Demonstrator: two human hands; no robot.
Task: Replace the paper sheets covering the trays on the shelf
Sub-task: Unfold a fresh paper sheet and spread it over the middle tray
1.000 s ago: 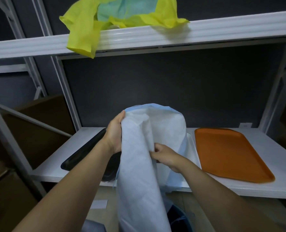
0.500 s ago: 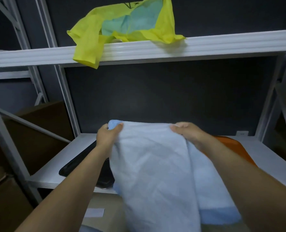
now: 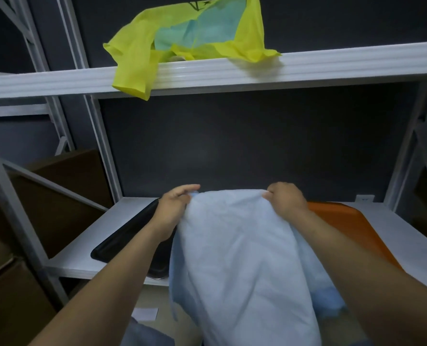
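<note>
A large pale blue paper sheet (image 3: 242,258) hangs in front of the lower shelf (image 3: 82,250), spread between both hands. My left hand (image 3: 175,208) pinches its upper left corner and my right hand (image 3: 286,199) pinches its upper right corner. Behind the sheet on the left lies a black tray (image 3: 125,236), partly hidden. An orange tray (image 3: 352,228) lies to the right, half covered by my right arm. Crumpled yellow and teal sheets (image 3: 195,33) lie on the upper shelf (image 3: 332,61), one end hanging over its edge.
White metal uprights (image 3: 100,146) frame the bay, with a dark back panel behind. Brown cardboard boxes (image 3: 20,270) stand at the left. A small white slip (image 3: 145,313) lies on the floor below the shelf.
The bunched sheet has been opened out. My right hand moved up and to the right to its far top corner, the left hand holds the other, and the sheet now hangs wide over the trays.
</note>
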